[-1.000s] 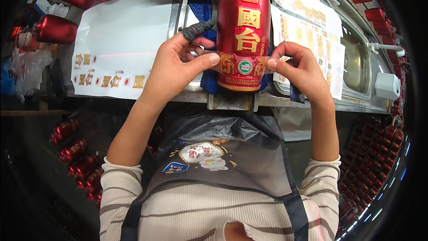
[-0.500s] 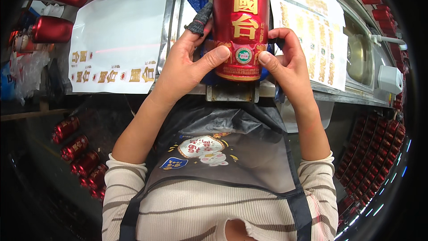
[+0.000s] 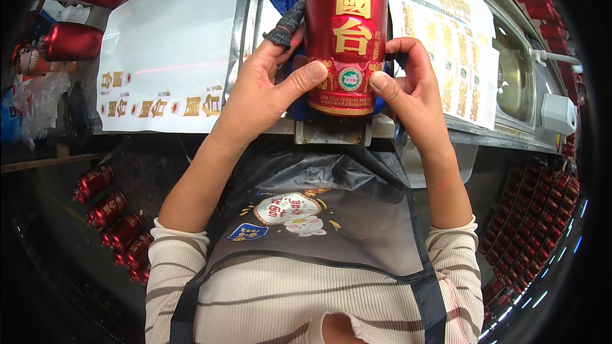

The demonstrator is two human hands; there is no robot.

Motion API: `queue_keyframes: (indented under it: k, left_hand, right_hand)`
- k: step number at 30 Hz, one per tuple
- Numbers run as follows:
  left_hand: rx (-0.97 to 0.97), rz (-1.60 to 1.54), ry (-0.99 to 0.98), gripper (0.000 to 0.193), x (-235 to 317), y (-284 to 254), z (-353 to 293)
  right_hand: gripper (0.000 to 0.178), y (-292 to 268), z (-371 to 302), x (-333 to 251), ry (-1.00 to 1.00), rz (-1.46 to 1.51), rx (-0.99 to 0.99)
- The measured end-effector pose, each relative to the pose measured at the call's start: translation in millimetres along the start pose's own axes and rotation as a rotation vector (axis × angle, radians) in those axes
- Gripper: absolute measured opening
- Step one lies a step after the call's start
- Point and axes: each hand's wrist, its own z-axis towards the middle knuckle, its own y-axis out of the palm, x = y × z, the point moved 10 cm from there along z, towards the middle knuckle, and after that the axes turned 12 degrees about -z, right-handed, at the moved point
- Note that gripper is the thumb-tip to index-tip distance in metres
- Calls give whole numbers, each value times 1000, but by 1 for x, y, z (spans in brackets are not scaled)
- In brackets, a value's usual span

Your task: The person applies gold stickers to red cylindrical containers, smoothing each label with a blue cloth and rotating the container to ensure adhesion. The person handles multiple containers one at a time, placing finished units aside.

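Steel workbench (image 3: 245, 22) with label sheets (image 3: 169, 51) | red bottle (image 3: 345, 32) lying in cradle at bench edge | left hand (image 3: 264, 92) and right hand (image 3: 408, 89) thumbs pressed flat on lower label | judgement: smooth outward evenly, avoid wrinkles

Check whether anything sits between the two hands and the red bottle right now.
Nothing visible does. The left hand and right hand both touch the red bottle directly, thumbs pressed on its lower label. A dark fingertip cover on the left forefinger rests against the bottle's side.
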Motion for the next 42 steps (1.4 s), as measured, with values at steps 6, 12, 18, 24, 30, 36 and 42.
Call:
queue_keyframes:
  k: [6, 12, 18, 24, 30, 36, 42]
  left_hand:
    - [1, -8, -13, 71, -2, -1, 1]
    - [20, -27, -26, 71, -3, -1, -1]
    - [-10, 21, 54, 71, -1, 2, -4]
    - [-10, 21, 36, 69, 1, 4, -4]
    - [-6, 21, 33, 63, -3, 3, -3]
    - [25, -32, 0, 59, -8, 0, -3]
    - [39, 109, 111, 57, 9, 11, -4]
  right_hand:
    - [53, 1, -1, -2, 17, 3, -4]
    - [53, -1, -1, 2, 5, 28, 40]
    - [60, 9, -6, -17, 23, -161, 85]
    - [61, 7, -4, -15, 57, -234, 89]
    - [63, 10, -4, -13, 43, -146, 101]
    - [56, 8, -3, -15, -15, -181, 126]
    - [46, -2, -2, -1, 4, 66, -5]
